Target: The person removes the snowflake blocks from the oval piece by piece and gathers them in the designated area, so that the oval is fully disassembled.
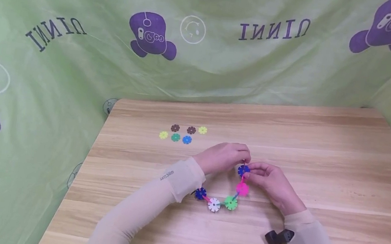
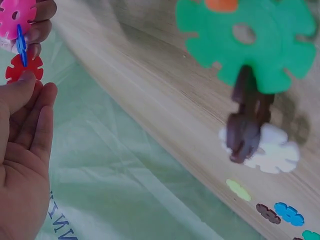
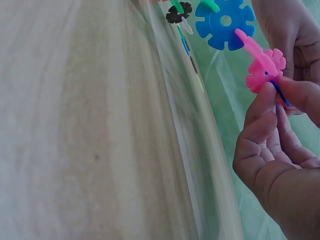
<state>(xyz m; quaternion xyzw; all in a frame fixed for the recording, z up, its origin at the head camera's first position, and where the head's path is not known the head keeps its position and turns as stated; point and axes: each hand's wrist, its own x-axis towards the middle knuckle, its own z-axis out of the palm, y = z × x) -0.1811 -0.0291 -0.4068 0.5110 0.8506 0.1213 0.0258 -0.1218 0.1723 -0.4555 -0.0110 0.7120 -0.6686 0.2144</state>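
Note:
A curved chain of slotted snowflake discs hangs between my hands, among them a pink disc (image 1: 242, 189), a light green disc (image 1: 231, 203), a white disc (image 1: 214, 205) and a dark blue disc (image 1: 200, 193). At its upper end, the fingers of my right hand (image 1: 274, 186) pinch a blue disc (image 1: 244, 171), seen edge-on in the right wrist view. My left hand (image 1: 226, 155) pinches a red disc (image 2: 25, 67) between thumb and fingers, against the edge of that blue disc. How deep their slots interlock cannot be made out. Part of the chain is hidden behind the left forearm.
Several loose discs lie farther back on the wooden table (image 1: 306, 153): a brown disc (image 1: 175, 128), a green disc (image 1: 175, 137), a blue disc (image 1: 187, 140) and a yellow disc (image 1: 163, 135) among them. Green cloth (image 1: 209, 74) hangs behind the table. A black device (image 1: 278, 237) sits by the right wrist.

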